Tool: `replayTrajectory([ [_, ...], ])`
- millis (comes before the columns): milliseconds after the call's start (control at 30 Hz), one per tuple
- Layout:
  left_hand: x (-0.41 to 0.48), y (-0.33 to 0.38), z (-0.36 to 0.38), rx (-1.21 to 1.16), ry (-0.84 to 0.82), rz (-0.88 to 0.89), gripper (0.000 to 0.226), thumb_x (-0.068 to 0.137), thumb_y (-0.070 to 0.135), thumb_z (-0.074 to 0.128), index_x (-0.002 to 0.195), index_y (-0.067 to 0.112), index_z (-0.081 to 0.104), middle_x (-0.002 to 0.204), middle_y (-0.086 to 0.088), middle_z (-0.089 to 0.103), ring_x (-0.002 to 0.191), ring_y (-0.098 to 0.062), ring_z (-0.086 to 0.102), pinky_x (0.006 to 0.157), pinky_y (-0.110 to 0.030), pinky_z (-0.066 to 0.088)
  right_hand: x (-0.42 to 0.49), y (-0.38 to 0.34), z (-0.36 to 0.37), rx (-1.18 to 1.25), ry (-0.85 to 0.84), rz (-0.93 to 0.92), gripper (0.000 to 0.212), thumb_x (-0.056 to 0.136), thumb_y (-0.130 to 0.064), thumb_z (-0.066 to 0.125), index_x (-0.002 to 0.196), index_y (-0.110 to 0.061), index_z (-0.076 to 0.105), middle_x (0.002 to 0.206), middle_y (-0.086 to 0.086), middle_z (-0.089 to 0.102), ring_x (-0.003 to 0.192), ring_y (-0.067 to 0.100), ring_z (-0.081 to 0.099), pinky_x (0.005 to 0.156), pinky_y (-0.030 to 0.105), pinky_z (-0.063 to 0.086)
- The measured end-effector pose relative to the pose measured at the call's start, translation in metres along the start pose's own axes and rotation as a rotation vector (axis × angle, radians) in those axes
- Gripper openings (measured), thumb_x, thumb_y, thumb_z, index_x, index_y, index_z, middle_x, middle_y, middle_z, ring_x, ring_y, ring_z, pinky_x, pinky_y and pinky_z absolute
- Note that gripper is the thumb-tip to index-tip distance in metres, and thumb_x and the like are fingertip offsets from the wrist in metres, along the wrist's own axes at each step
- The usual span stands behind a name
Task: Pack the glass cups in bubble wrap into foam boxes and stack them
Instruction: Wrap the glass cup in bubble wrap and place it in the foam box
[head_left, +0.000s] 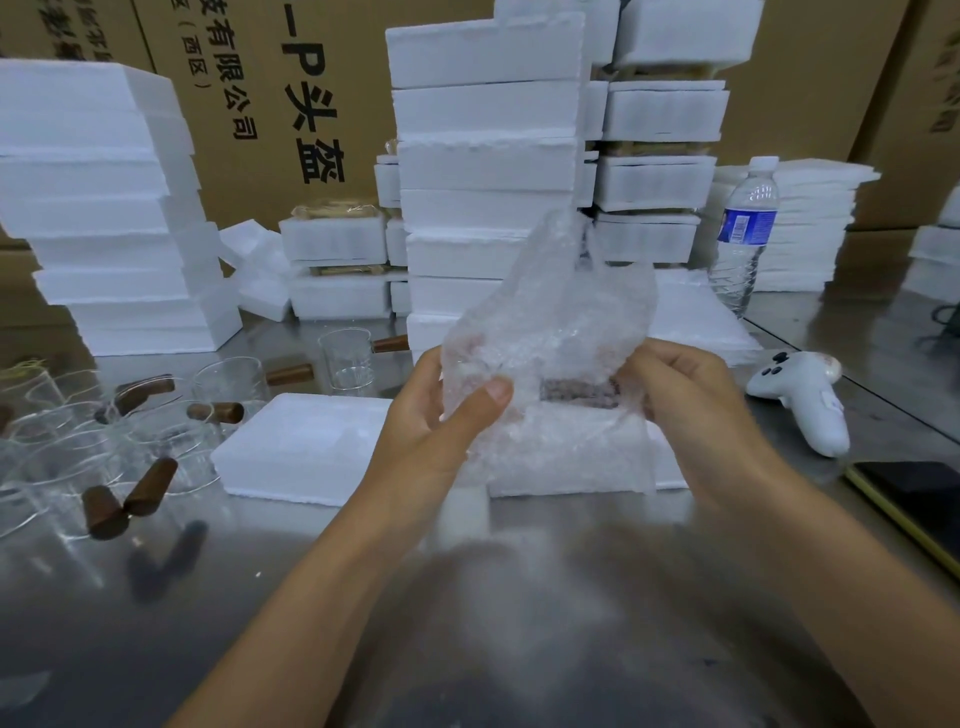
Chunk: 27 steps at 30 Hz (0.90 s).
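Bundle: cup (550, 364) in bubble wrap (556, 291) held mid-air, handle (579, 389) lying left-right. Left hand (447, 410) pinches bubble wrap, right hand (691, 405) grips other end. Foam box (501, 483) directly beneath (hands equally near).

A grey steel surface (156, 623) with soft reflections lies beneath my left grip (436, 410) and right grip (691, 400). Well beyond them, brown cartons (337, 78) printed with black characters stand as a wall. Right of the right grip: a water bottle (745, 234), pale controller (805, 400), dark phone (914, 499).
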<state>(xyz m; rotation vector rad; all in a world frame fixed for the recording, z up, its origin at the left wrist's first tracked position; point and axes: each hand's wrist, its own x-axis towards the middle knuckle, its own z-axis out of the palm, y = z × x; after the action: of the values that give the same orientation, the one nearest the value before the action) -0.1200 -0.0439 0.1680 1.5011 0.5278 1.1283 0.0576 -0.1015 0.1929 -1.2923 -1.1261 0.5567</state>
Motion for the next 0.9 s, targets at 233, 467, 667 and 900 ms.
replayTrajectory([
  [233, -0.002, -0.002, 0.002, 0.092, -0.141, -0.03, 0.052, 0.066, 0.047, 0.073, 0.116, 0.043, 0.061, 0.116, 0.009, 0.068, 0.11, -0.014, 0.064, 0.094, -0.036, 0.05, -0.002, -0.005, 0.0, 0.079, 0.054, -0.115, 0.022, 0.086, 0.002, 0.059, 0.076, -0.014, 0.071, 0.076, -0.005, 0.074, 0.07, 0.005, 0.066, 0.067, 0.015, 0.049],
  [467, -0.008, -0.004, 0.009, 0.116, -0.221, -0.02, 0.055, 0.07, 0.037, 0.077, 0.12, 0.043, 0.054, 0.114, 0.016, 0.066, 0.104, -0.004, 0.065, 0.076, -0.016, 0.053, -0.013, -0.008, 0.003, -0.064, -0.046, -0.293, 0.035, 0.068, 0.019, 0.065, 0.063, -0.015, 0.056, 0.054, -0.008, 0.056, 0.048, -0.004, 0.05, 0.042, 0.012, 0.04],
  [667, -0.007, -0.004, 0.009, 0.138, -0.223, 0.049, 0.063, 0.071, 0.043, 0.071, 0.12, 0.065, 0.038, 0.112, 0.028, 0.061, 0.107, 0.003, 0.06, 0.08, -0.014, 0.051, -0.02, -0.01, 0.006, -0.085, -0.332, -0.244, 0.014, 0.084, -0.011, 0.058, 0.079, -0.019, 0.069, 0.067, -0.026, 0.062, 0.066, -0.012, 0.058, 0.056, 0.004, 0.042],
  [900, -0.005, 0.0, 0.007, 0.117, -0.177, 0.065, 0.026, 0.069, 0.041, 0.07, 0.094, 0.046, 0.063, 0.097, 0.017, 0.07, 0.087, -0.004, 0.069, 0.067, -0.014, 0.052, -0.014, -0.011, 0.003, 0.002, -0.339, -0.216, 0.03, 0.079, -0.018, 0.036, 0.075, -0.024, 0.066, 0.068, -0.014, 0.062, 0.063, -0.003, 0.054, 0.058, 0.013, 0.043],
])
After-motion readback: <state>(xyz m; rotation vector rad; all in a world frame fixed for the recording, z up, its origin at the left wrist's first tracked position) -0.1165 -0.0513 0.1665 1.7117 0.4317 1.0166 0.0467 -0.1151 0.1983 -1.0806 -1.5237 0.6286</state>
